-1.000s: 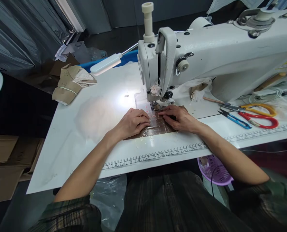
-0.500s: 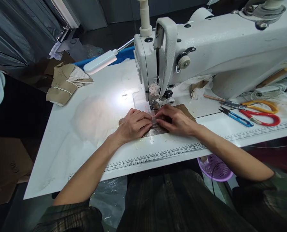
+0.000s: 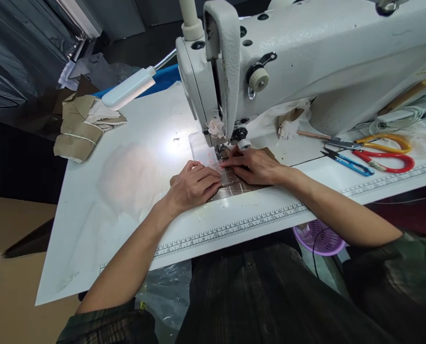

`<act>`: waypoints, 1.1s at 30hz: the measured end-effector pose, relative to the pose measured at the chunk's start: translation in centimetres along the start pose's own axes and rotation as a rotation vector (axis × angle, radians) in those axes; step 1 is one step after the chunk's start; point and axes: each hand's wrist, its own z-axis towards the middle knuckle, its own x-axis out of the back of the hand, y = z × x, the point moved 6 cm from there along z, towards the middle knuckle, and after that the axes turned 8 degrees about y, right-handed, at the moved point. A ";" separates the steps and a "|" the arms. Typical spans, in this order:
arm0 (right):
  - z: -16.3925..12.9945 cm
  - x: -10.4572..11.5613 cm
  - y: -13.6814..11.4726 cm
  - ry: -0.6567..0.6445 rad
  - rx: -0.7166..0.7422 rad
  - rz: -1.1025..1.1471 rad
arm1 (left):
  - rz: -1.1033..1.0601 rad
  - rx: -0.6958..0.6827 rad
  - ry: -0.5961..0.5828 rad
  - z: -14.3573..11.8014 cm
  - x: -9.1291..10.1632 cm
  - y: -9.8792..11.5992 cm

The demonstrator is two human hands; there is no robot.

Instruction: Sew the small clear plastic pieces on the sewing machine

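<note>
A brown fabric piece (image 3: 234, 188) lies flat on the white table (image 3: 134, 191) under the presser foot (image 3: 222, 152) of a white sewing machine (image 3: 306, 57). My left hand (image 3: 193, 184) presses palm down on the fabric's left part, fingers together. On the right part rests my right hand (image 3: 256, 165), its fingertips reaching up to the presser foot. A clear plastic guide (image 3: 207, 150) sits just left of the needle.
Red and yellow scissors (image 3: 385, 160) and blue thread snips (image 3: 345, 162) lie at the right. A bundle of tan fabric pieces (image 3: 82, 124) sits at the far left corner. A lamp (image 3: 127, 88) lights the needle area. A ruler strip (image 3: 234, 227) runs along the table's front edge. Below hangs a purple basket (image 3: 318, 239).
Both hands have slid the fabric a little toward the needle, and my right fingertips now reach the presser foot. The view has moved closer to the machine.
</note>
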 end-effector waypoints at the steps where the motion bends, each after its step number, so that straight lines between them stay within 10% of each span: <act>1: -0.1 -0.1 0.0 0.001 0.016 -0.003 | 0.008 -0.006 -0.008 0.1 0.0 0.0; 33: 0.3 -0.6 -1.2 -0.102 0.066 -0.292 | 0.072 -0.034 -0.144 0.8 0.2 0.2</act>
